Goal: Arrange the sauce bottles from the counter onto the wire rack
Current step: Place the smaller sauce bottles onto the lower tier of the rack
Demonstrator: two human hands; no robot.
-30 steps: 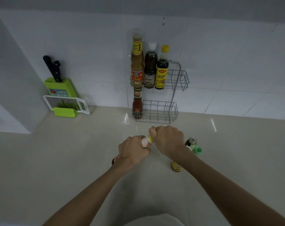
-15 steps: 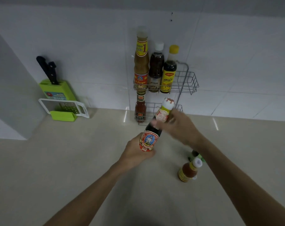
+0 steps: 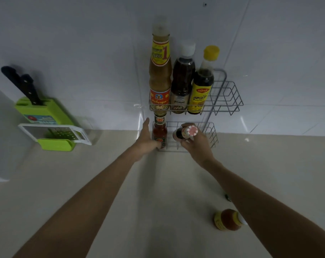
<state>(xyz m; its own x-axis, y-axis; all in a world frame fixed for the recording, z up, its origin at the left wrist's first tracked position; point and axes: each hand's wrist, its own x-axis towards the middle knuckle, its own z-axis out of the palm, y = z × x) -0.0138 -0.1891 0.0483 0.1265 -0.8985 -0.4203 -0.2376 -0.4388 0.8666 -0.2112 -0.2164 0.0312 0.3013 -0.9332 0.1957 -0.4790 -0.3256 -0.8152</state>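
Grey wire rack [image 3: 225,101]: two tiers against the white tiled wall, its foot on the pale counter [image 3: 102,183].
Upper tier: three tall bottles side by side at the left end, a tan sauce bottle [image 3: 160,77], a dark white-capped bottle [image 3: 182,81] and a dark yellow-capped bottle [image 3: 202,84]; the right end holds nothing.
Lower tier: a red chilli sauce bottle [image 3: 159,133] stands at the left end.
Right hand [image 3: 196,144]: closed around a dark bottle with a pink-and-white cap [image 3: 185,133], tilted cap-first toward the camera, at the front of the lower tier just right of the red bottle.
Left hand [image 3: 145,140]: fingers extended and loose, flat against the left side of the red chilli sauce bottle, gripping nothing.
Counter: a small orange sauce bottle [image 3: 227,219] lies near the right forearm, well apart from the rack.
Left corner: a green knife block [image 3: 40,110] with black handles, and a grater [image 3: 55,135] in front.
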